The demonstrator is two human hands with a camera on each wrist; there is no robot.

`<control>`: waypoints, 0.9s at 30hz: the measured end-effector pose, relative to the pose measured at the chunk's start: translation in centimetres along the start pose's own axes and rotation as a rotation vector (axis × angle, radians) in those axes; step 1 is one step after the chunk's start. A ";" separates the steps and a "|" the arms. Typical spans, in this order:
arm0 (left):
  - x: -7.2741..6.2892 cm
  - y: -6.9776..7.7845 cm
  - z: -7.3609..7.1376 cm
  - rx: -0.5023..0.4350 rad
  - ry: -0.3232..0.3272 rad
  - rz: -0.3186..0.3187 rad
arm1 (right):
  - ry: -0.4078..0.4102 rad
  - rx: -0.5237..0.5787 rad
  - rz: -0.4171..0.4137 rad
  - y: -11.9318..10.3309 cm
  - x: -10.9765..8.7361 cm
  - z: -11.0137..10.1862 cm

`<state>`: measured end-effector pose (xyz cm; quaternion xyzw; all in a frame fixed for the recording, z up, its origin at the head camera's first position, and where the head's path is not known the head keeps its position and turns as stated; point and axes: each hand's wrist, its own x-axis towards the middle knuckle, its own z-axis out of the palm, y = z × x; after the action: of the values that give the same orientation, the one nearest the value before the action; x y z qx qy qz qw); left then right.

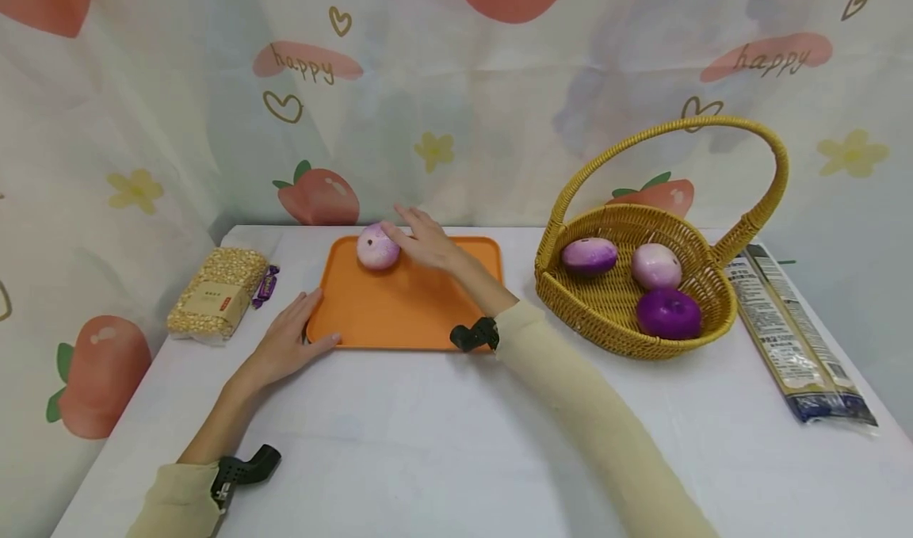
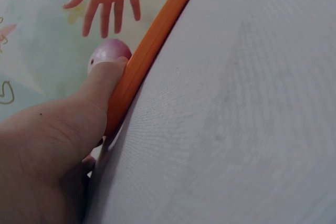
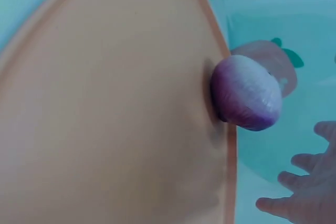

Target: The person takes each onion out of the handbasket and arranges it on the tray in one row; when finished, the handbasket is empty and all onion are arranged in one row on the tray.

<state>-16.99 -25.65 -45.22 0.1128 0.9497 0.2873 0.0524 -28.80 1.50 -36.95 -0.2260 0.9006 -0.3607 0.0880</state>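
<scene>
On the far left part of the orange tray [image 1: 399, 308] sits a round white-and-purple onion [image 1: 378, 247], also seen in the right wrist view [image 3: 245, 93]. My right hand [image 1: 430, 243] reaches over the tray, just right of the onion, its fingers spread. A gap shows between those fingers and the onion in the right wrist view, so it holds nothing. At the tray's near left corner, my left hand [image 1: 288, 338] holds the edge, thumb over the rim [image 2: 122, 98] and fingers along the left side. Its lower fingers are partly hidden in the left wrist view.
A yellow wicker basket [image 1: 571, 310] with a tall handle holds three purple or purple-white onion-like vegetables. Flat printed packs [image 1: 792, 340] lie right of it. Left of the tray are a bag of yellow grains [image 1: 217, 292] and a purple-wrapped candy [image 1: 265, 286]. A patterned curtain [image 1: 456, 110] hangs behind.
</scene>
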 end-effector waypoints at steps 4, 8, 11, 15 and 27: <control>0.0 -0.2 0.1 -0.003 0.002 0.006 | 0.008 0.062 0.003 0.5 -0.5 -0.2; 0.0 -0.2 0.2 -0.004 0.001 0.007 | 0.019 0.117 0.006 1.0 -1.1 -0.1; 0.0 -0.2 0.2 0.000 0.003 0.013 | 0.041 0.148 -0.010 1.1 -1.3 -0.1; 0.0 -0.2 0.2 -0.003 0.007 0.018 | 0.072 0.167 -0.039 1.2 -1.6 -0.2; 0.1 -0.1 0.1 0.002 0.002 0.011 | 0.073 -0.038 -0.057 1.4 -2.8 -0.9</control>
<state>-17.06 -25.68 -45.42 0.1178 0.9494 0.2869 0.0496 -27.10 4.26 -37.24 -0.2398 0.9031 -0.3540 0.0405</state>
